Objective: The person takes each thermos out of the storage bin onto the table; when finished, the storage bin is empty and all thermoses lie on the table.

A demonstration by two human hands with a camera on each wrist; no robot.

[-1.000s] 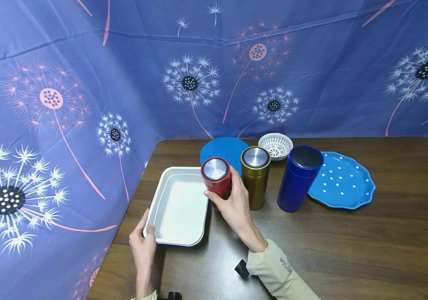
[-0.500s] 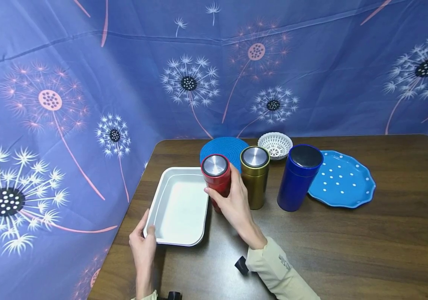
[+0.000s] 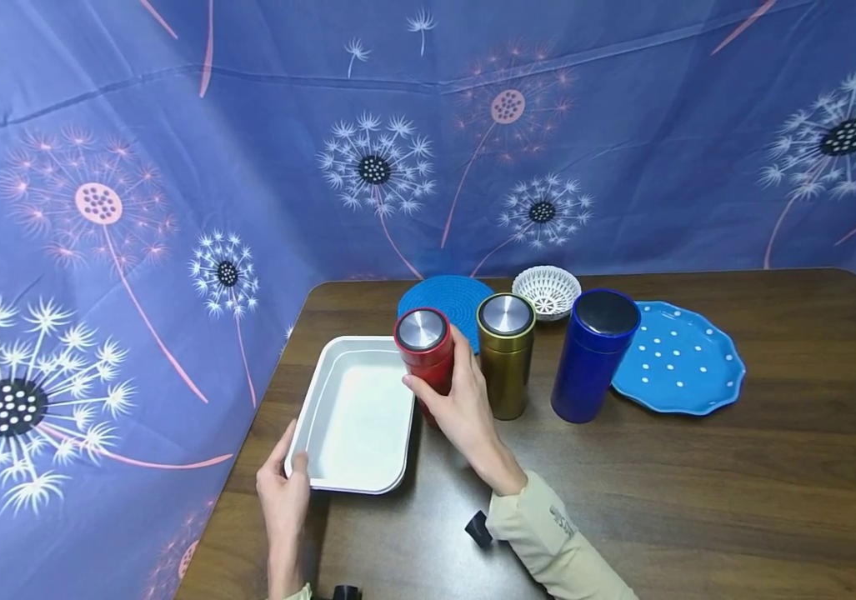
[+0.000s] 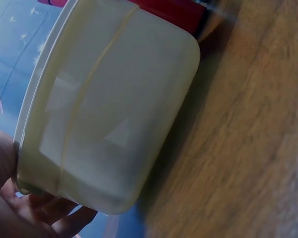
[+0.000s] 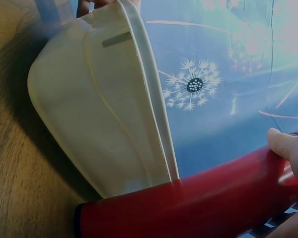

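Observation:
A white rectangular tray (image 3: pixel 352 417) with deep walls rests on the wooden table, and my left hand (image 3: pixel 282 492) holds its rim at the near left corner, thumb over the edge. My right hand (image 3: pixel 465 412) grips a red thermos (image 3: pixel 428 354) with a silver-topped lid, beside the tray's right wall. In the right wrist view the lower part of the thermos (image 5: pixel 188 208) overlaps the tray's wall (image 5: pixel 104 109); whether they touch, I cannot tell. A gold thermos (image 3: pixel 508 367) stands just right of that hand, and a blue thermos (image 3: pixel 588 375) farther right.
A round blue woven mat (image 3: pixel 446 296) lies behind the red and gold thermoses. Near the back edge sits a white openwork bowl (image 3: pixel 548 287). The blue polka-dot plate (image 3: pixel 683 358) is at the right, partly behind the blue thermos. Patterned blue cloth (image 3: pixel 262 125) hangs around the table (image 3: pixel 698 500).
The red thermos's lid has shifted slightly up and to the left in the head view, with my right hand still around it. The left hand keeps its hold on the tray.

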